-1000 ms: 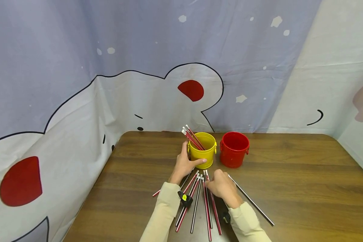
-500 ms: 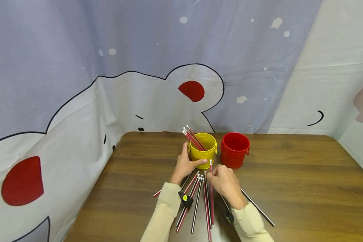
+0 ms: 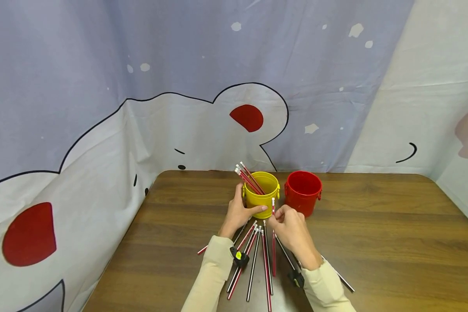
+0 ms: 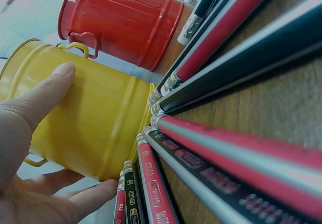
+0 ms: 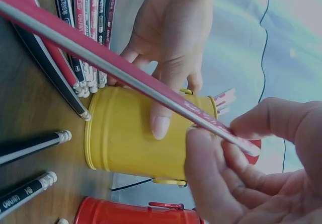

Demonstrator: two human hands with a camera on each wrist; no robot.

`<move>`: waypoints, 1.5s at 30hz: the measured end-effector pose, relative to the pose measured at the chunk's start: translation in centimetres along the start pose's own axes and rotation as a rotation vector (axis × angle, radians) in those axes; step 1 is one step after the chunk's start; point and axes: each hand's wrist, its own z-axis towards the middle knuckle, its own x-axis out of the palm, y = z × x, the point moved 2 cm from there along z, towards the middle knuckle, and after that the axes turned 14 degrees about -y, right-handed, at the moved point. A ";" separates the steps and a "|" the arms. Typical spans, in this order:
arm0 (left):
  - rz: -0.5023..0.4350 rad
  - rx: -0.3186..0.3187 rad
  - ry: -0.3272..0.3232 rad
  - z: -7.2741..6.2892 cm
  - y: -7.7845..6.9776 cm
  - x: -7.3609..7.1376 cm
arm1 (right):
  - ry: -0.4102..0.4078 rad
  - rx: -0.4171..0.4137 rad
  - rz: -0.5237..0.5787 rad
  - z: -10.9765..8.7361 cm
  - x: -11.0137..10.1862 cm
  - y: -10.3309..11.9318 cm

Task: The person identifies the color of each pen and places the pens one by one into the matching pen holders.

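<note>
My left hand (image 3: 238, 214) holds the yellow bucket (image 3: 258, 201) from its left side, thumb across the front wall and fingers around the back. Several red pencils (image 3: 251, 180) lean inside that bucket, their white eraser ends up. My right hand (image 3: 294, 232) pinches a red pencil with a silver stripe (image 5: 126, 74) between thumb and fingers, close to its eraser end. That pencil is raised off the table in front of the yellow bucket, eraser end uppermost. Several loose red and black pencils (image 3: 267, 275) lie fanned out below the buckets.
A red bucket (image 3: 301, 201) stands just right of the yellow one, with no pencils visible in it. One black pencil (image 3: 345, 281) lies apart, partly behind the right forearm. The wooden table (image 3: 394, 229) backs onto a printed curtain (image 3: 316, 86).
My right hand has picked the red pencil up from the loose ones and lifted it toward the buckets. The left hand and both buckets have stayed in place.
</note>
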 end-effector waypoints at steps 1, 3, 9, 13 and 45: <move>-0.003 0.002 0.001 0.0 0.0 0.0 | -0.016 -0.015 0.008 0.0 -0.1 0.1; -0.011 0.009 0.002 0.0 0.0 0.0 | -0.042 -0.040 0.028 0.1 -0.2 0.2; -0.019 0.022 0.004 0.1 -0.2 0.0 | -0.089 -0.109 0.107 0.2 -0.4 0.6; -0.020 0.027 0.005 0.0 -0.3 -0.1 | -0.107 -0.150 0.166 0.1 -0.5 0.7; 0.004 0.023 0.001 -0.1 -0.2 -0.1 | -0.190 -0.382 0.345 -0.1 -0.3 0.9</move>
